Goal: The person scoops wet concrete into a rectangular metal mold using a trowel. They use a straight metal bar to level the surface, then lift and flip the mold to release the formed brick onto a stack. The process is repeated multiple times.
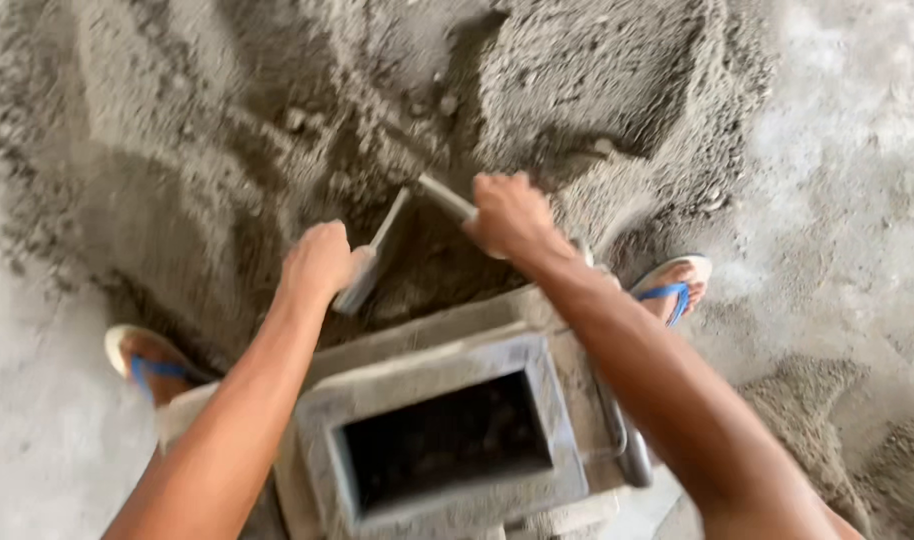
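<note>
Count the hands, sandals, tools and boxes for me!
Hands: 2, left hand and right hand
Sandals: 2, left sandal and right sandal
Tools: 1, scoop
Boxes: 1, mold box
Total: 6

Both bare forearms enter from the lower edge and reach forward, converging toward the frame centre. Left hand [317,262]: fist closed, knuckles up, wrist straight in line with the forearm; fingers curled fully under, fingertips not visible. Right hand [512,215]: also a closed fist, set slightly farther forward and higher in view than the left, back of the hand toward the camera, wrist bent a little inward. The hands are near each other but apart. Right forearm runs diagonally from lower right; left forearm from lower left. Edges of both hands slightly motion-blurred. No sleeves visible on either arm.
</note>
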